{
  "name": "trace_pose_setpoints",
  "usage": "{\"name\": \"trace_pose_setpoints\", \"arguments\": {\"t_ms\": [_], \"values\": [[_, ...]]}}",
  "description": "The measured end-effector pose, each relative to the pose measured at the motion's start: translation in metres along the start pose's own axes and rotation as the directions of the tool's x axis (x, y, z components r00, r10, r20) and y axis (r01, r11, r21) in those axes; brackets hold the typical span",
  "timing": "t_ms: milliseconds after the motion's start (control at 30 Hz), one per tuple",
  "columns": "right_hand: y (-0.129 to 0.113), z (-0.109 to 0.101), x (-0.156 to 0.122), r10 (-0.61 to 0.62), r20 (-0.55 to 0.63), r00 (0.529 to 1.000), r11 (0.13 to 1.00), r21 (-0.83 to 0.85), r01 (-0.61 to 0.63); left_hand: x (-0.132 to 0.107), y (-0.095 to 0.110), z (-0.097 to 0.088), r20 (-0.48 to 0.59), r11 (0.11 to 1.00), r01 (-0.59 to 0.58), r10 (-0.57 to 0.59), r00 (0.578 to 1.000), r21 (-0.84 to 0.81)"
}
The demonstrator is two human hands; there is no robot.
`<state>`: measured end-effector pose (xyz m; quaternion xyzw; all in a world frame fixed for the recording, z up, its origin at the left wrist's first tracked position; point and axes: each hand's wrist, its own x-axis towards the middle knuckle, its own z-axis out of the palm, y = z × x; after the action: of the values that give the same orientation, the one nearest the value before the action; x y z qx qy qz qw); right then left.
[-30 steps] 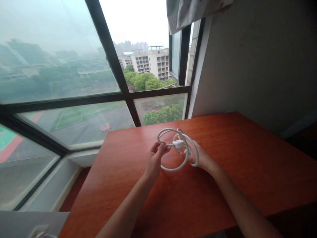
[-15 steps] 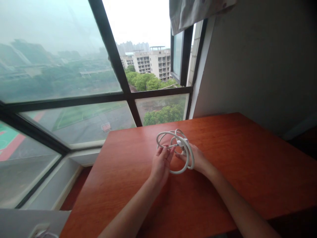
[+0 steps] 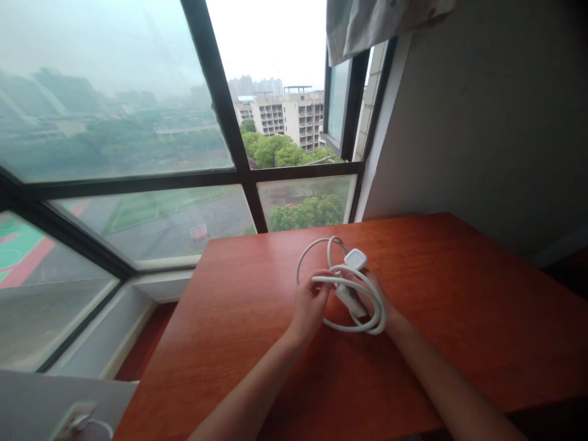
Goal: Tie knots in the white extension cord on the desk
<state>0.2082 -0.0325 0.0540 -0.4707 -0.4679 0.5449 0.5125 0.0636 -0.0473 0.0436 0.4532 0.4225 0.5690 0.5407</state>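
Turned and shifted rightward since half a second ago: white cable coil (image 3: 346,282), right of lower centre. Red-brown table (image 3: 229,318) spans lower frame; right hand (image 3: 379,295) grips the coil, fingers partly hidden, left hand (image 3: 311,305) pinches one strand; white block (image 3: 356,259) tops the coil.

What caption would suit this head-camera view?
Left hand and right hand hold a looped white cable over a reddish table.

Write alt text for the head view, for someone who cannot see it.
The left hand and right hand hold a coiled white cable over a reddish desk, the right hand partly hidden behind the loops. A white block sits at the coil's top right. Beyond, a window shows trees and buildings.
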Motion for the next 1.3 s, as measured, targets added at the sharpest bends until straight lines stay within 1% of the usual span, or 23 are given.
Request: {"name": "trace_pose_setpoints", "arguments": {"t_ms": [67, 100, 133, 200, 267, 333, 400, 467, 533, 567, 633, 667, 733, 800, 833, 900, 1000, 1033, 1067, 1133, 1200, 1267, 1300], "values": [[0.003, -0.002, 0.002, -0.002, -0.040, 0.999, 1.000, 0.016, 0.003, 0.004, 0.001, -0.005, -0.029, 0.998, -0.045, 0.046, 0.999, 0.036], [0.005, -0.003, 0.003, -0.005, -0.046, 0.999, 1.000, 0.018, 0.006, 0.006, 0.001, -0.007, -0.029, 0.998, -0.054, 0.055, 0.998, 0.045], [0.008, -0.004, 0.004, -0.008, -0.045, 0.999, 1.000, 0.017, 0.009, 0.008, 0.002, -0.009, -0.006, 0.998, -0.050, 0.050, 0.999, 0.042], [0.011, -0.005, 0.005, -0.020, -0.033, 0.999, 1.000, 0.010, 0.020, 0.010, 0.004, -0.010, 0.104, 1.000, -0.012, 0.011, 0.994, 0.010], [0.012, -0.005, 0.004, -0.058, -0.044, 0.997, 0.998, 0.009, 0.058, 0.009, 0.006, -0.010, 0.218, 0.999, 0.034, -0.026, 0.976, -0.031], [0.011, -0.004, 0.003, -0.100, -0.078, 0.992, 0.995, 0.017, 0.102, 0.009, 0.008, -0.010, 0.274, 0.998, 0.058, -0.047, 0.961, -0.034], [0.011, -0.003, 0.003, -0.107, -0.110, 0.988, 0.993, 0.030, 0.111, 0.011, 0.006, -0.010, 0.305, 0.998, 0.062, -0.065, 0.950, 0.018], [0.013, -0.005, 0.004, -0.088, -0.112, 0.990, 0.994, 0.049, 0.093, 0.015, 0.002, -0.011, 0.314, 0.994, 0.042, -0.072, 0.947, 0.100], [0.015, -0.011, 0.008, -0.070, -0.116, 0.991, 0.994, 0.071, 0.078, 0.021, -0.003, -0.016, 0.289, 0.985, -0.006, -0.045, 0.956, 0.171], [0.016, -0.017, 0.011, -0.065, -0.138, 0.988, 0.992, 0.098, 0.079, 0.024, -0.005, -0.020, 0.272, 0.980, -0.030, -0.025, 0.962, 0.196], [0.016, -0.035, 0.019, -0.055, -0.238, 0.970, 0.977, 0.188, 0.102, 0.029, -0.004, -0.031, 0.249, 0.973, -0.059, 0.001, 0.968, 0.224], [0.015, -0.046, 0.023, -0.053, -0.314, 0.948, 0.959, 0.249, 0.136, 0.032, -0.002, -0.038, 0.242, 0.972, -0.054, -0.003, 0.970, 0.229], [0.012, -0.073, 0.030, -0.034, -0.459, 0.888, 0.928, 0.315, 0.198, 0.036, 0.008, -0.055, 0.252, 0.975, 0.000, -0.057, 0.966, 0.222], [0.010, -0.100, 0.035, -0.007, -0.603, 0.798, 0.916, 0.316, 0.246, 0.040, 0.020, -0.071, 0.265, 0.962, 0.020, -0.095, 0.959, 0.273], [0.009, -0.113, 0.037, 0.007, -0.665, 0.747, 0.915, 0.305, 0.264, 0.042, 0.025, -0.079, 0.238, 0.945, 0.019, -0.102, 0.966, 0.326], [0.008, -0.138, 0.038, 0.046, -0.763, 0.645, 0.909, 0.300, 0.289, 0.046, 0.032, -0.093, 0.197, 0.914, 0.030, -0.119, 0.973, 0.405], [0.008, -0.168, 0.037, 0.123, -0.873, 0.472, 0.898, 0.301, 0.323, 0.054, 0.031, -0.112, 0.105, 0.883, 0.020, -0.078, 0.991, 0.468], [0.009, -0.176, 0.036, 0.137, -0.892, 0.430, 0.897, 0.295, 0.328, 0.056, 0.028, -0.118, 0.067, 0.876, 0.024, -0.064, 0.996, 0.482], [0.011, -0.182, 0.036, 0.145, -0.899, 0.413, 0.898, 0.295, 0.326, 0.058, 0.026, -0.122, 0.031, 0.865, 0.028, -0.050, 0.998, 0.500], [0.014, -0.190, 0.037, 0.151, -0.898, 0.413, 0.904, 0.294, 0.310, 0.061, 0.021, -0.129, -0.015, 0.821, 0.014, -0.007, 1.000, 0.570], [0.019, -0.189, 0.040, 0.132, -0.886, 0.445, 0.906, 0.290, 0.309, 0.063, 0.017, -0.131, -0.017, 0.751, -0.033, 0.059, 0.998, 0.660], [0.024, -0.181, 0.043, 0.071, -0.861, 0.504, 0.906, 0.267, 0.328, 0.065, 0.014, -0.131, -0.004, 0.689, -0.088, 0.131, 0.991, 0.720], [0.026, -0.175, 0.044, 0.033, -0.838, 0.545, 0.907, 0.254, 0.335, 0.065, 0.013, -0.130, 0.004, 0.677, -0.106, 0.151, 0.989, 0.728]]}}
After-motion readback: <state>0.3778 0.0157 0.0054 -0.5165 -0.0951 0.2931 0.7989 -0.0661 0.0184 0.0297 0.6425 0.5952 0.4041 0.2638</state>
